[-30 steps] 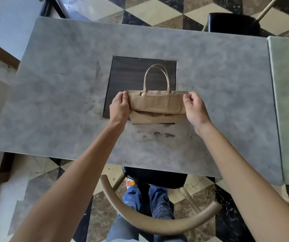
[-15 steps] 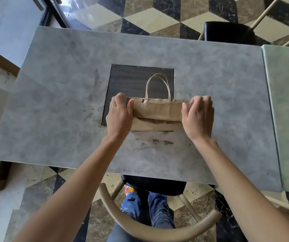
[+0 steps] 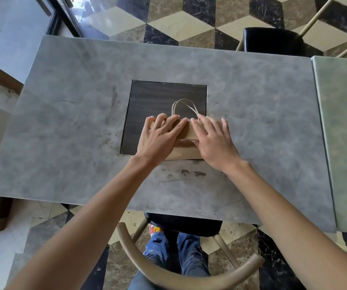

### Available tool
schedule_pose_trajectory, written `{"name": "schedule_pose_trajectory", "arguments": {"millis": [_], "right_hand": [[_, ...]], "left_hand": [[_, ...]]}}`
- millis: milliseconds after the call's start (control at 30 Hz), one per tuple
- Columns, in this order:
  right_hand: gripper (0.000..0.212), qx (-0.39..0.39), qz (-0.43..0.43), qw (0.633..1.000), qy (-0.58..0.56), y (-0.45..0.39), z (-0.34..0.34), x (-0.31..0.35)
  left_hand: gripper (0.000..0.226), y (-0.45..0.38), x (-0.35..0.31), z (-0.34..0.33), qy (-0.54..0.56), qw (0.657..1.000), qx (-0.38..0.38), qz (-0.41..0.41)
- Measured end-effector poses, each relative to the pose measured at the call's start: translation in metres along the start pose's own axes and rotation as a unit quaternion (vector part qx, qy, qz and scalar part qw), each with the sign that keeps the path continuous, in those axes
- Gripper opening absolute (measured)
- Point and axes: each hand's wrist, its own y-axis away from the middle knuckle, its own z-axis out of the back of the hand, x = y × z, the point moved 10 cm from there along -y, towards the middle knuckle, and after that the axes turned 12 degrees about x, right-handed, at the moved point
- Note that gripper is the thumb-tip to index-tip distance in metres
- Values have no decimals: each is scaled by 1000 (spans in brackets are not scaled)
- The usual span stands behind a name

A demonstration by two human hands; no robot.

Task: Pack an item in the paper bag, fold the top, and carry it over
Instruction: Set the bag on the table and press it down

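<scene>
A small brown paper bag (image 3: 190, 133) lies flat on the grey marble table (image 3: 258, 126), partly over a dark square inlay (image 3: 158, 101). Its top is folded down toward me, and its twine handles (image 3: 184, 103) loop out on the far side. My left hand (image 3: 160, 137) lies palm-down on the bag's left half, fingers spread. My right hand (image 3: 214, 141) lies palm-down on the right half, and the fingertips of both hands nearly meet at the far edge. Most of the bag is hidden under my hands. The item inside cannot be seen.
A second greenish table (image 3: 344, 143) butts against the right edge. A black-seated chair (image 3: 273, 40) stands at the far side. The curved wooden backrest (image 3: 189, 279) of a chair is below me at the near edge, with my legs behind it. A window wall runs along the left.
My hands have slid inward from the bag's two ends and flattened onto its folded top. The bag has stayed in place on the table.
</scene>
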Motion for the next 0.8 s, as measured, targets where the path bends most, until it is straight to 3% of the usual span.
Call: {"name": "schedule_pose_trajectory", "arguments": {"millis": [133,333,400,500,633,800], "right_hand": [[59,2,-10,1000,-4,2,-2,2],[81,34,18,997,-69,9,-17,1],[73,42,6,989,-138,5,-15,-4],[57,-22,-59,977,-203,-3,0,-15],[37,-92,-136,972,-166,-12,9,-9],[30,-126,-161,967,-154,-12,6,-12]], "left_hand": [[55,3,-4,-4,-10,1000,6,5],[70,8,-7,-19,-4,997,70,-35],[71,5,-6,-20,26,996,85,-24],[66,-1,-4,-20,80,993,88,7],[58,-9,2,-23,169,979,97,57],[43,-14,-4,-14,124,986,33,102]]}}
